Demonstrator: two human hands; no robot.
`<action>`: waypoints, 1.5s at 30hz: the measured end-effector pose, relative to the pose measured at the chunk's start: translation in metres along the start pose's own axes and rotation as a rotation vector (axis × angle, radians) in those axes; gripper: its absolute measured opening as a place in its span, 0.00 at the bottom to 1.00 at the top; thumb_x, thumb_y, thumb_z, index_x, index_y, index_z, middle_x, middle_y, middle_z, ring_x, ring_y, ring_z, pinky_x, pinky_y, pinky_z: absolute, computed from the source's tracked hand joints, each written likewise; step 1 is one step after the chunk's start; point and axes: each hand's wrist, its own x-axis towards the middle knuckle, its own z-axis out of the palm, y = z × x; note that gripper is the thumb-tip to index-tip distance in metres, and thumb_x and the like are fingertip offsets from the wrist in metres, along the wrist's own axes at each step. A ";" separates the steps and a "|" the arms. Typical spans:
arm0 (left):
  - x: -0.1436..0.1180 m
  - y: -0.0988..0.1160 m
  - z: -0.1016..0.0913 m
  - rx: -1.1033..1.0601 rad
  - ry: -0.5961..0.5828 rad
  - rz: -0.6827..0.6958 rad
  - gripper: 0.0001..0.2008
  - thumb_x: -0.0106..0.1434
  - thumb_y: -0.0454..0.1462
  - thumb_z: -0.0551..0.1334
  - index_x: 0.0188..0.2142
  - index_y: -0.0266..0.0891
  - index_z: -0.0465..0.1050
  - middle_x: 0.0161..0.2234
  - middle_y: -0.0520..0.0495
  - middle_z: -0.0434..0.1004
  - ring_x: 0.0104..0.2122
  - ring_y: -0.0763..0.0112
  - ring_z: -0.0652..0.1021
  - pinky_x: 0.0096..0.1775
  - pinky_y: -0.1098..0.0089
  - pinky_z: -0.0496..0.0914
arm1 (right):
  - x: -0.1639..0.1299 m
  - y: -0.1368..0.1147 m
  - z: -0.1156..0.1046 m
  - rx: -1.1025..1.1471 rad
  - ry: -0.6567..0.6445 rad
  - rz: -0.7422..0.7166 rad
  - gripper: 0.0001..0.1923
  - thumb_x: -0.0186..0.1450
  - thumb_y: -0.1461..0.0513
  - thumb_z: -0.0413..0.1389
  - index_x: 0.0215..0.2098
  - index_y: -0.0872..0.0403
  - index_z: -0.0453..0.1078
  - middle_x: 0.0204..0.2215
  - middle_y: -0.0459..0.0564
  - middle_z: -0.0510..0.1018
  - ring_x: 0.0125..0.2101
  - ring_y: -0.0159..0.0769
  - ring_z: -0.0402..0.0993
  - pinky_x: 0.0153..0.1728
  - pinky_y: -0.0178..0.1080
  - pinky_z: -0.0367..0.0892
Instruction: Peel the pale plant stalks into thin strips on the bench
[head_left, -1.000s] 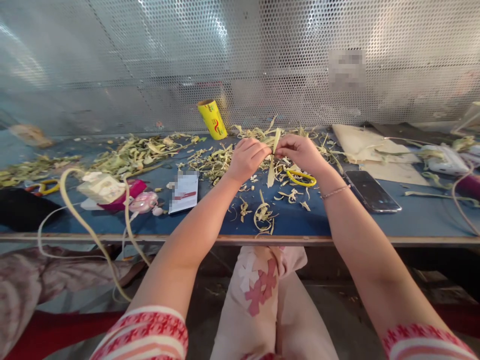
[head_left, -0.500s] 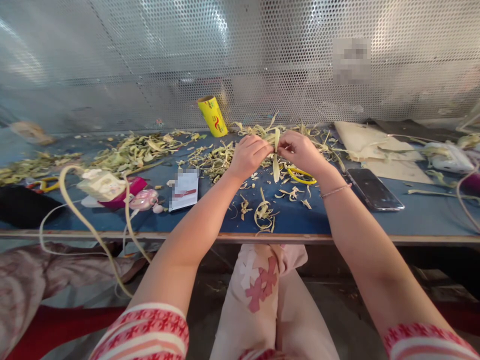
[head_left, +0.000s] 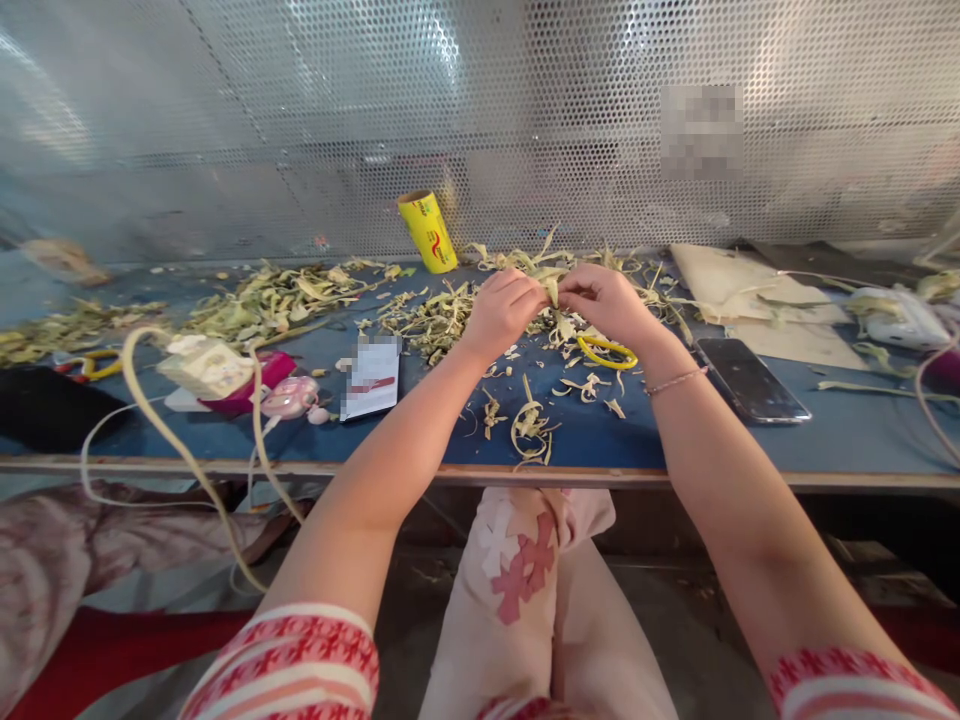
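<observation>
In the head view, my left hand [head_left: 504,315] and my right hand [head_left: 609,303] meet over the middle of the table. Both are closed in a pinch on a pale green leaf strip [head_left: 553,286], which looks folded between the fingertips. The fingers partly cover the strip. Curled dry leaf scraps [head_left: 431,325] lie in a heap beside and behind the hands. Just below my right hand rests a yellow loop [head_left: 609,353], perhaps a tool's handle. Smaller scraps [head_left: 529,425] are scattered nearer the table's front edge.
A yellow cardboard tube [head_left: 429,232] leans by the perforated metal panel [head_left: 525,120]. Left lie a phone-like card [head_left: 373,378], a pink charger case [head_left: 270,375] with cables, and more leaf scraps [head_left: 262,305]. A dark phone [head_left: 752,380] and cardboard sheets [head_left: 727,285] are at the right.
The leaf strip stood upright between my fingers, with its lower end hanging down. Now it is bent over and that hanging end no longer shows. Both hands stay in nearly the same place.
</observation>
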 end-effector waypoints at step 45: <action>0.002 0.008 0.018 -0.311 0.046 -0.372 0.05 0.63 0.34 0.60 0.30 0.39 0.67 0.30 0.49 0.73 0.35 0.69 0.75 0.41 0.64 0.71 | -0.001 0.020 0.009 -0.259 0.035 -0.051 0.07 0.66 0.68 0.44 0.32 0.52 0.60 0.35 0.53 0.66 0.36 0.37 0.65 0.44 0.46 0.66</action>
